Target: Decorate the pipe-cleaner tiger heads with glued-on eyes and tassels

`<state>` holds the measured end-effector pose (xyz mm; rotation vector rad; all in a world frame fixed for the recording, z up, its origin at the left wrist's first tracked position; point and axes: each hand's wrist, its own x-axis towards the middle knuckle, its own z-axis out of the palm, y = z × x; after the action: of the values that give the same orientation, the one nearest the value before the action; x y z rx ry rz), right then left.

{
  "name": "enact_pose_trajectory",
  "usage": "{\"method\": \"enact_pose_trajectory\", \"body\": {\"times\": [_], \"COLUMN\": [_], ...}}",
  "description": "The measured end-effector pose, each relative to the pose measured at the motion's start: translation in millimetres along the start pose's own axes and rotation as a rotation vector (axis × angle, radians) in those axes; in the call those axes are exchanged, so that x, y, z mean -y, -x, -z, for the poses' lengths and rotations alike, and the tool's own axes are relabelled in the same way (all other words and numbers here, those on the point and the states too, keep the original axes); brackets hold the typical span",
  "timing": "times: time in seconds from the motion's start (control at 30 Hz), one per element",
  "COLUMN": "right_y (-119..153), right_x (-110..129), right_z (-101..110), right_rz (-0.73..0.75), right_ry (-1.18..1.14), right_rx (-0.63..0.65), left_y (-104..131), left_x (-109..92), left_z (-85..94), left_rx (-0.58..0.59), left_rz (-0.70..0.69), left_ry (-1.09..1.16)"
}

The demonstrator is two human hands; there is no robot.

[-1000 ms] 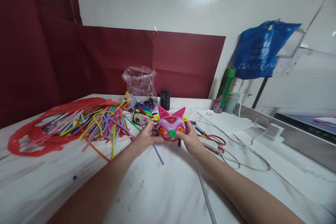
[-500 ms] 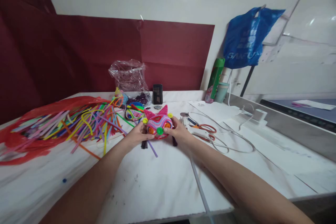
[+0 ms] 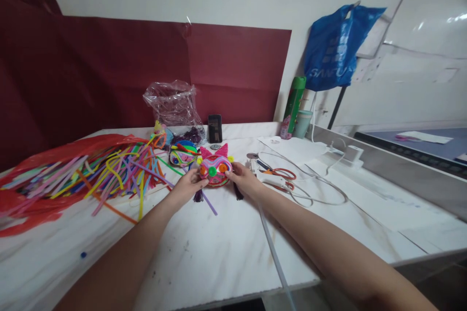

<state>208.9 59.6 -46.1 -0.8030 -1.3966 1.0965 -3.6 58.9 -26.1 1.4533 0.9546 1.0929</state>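
Between my two hands is a pink pipe-cleaner cat mask (image 3: 216, 161) with pointed ears, orange button-like eyes, a green nose and dark tassels at its lower sides. My left hand (image 3: 188, 186) grips its left edge, thumb in front. On the opposite edge, the thumb and fingers of my right hand (image 3: 242, 178) are closed round it. A second colourful mask (image 3: 182, 155) lies just behind, partly covered by the first. One purple pipe cleaner (image 3: 209, 204) lies on the table below the held mask.
Many pipe cleaners (image 3: 120, 167) spread over a red plastic bag (image 3: 22, 216) at left. Scissors (image 3: 279, 173), a white glue gun (image 3: 272, 181) and its cable (image 3: 337, 194) lie at right. Behind stand a clear bag (image 3: 171, 102), black box (image 3: 215, 129), green spray can (image 3: 294, 104) and cup (image 3: 302, 124).
The mask has turned in my hands so its face is more level and frontal, with both eyes clear of the thumbs. The whole view has shifted slightly.
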Motion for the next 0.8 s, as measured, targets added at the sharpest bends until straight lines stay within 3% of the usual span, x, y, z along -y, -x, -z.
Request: {"method": "enact_pose_trajectory", "body": {"times": [0.17,0.43,0.8], "right_y": [-2.6,-7.1,-4.2], "right_x": [-3.8,7.4,27.0], "right_z": [1.5,11.9,9.9], "right_rz": [-0.009,-0.013,-0.021], "right_ry": [0.092,0.259,0.349], "right_rx": [-0.033,-0.346,-0.324], "left_y": [-3.4,-11.3,-4.1], "left_x": [4.2,4.4,-3.4], "left_z": [-1.5,9.6,7.5], "left_rx": [-0.119,-0.424,-0.473], "left_rz": [-0.102,-0.257,-0.381], "left_ry": [-0.169,-0.370,-0.530]}}
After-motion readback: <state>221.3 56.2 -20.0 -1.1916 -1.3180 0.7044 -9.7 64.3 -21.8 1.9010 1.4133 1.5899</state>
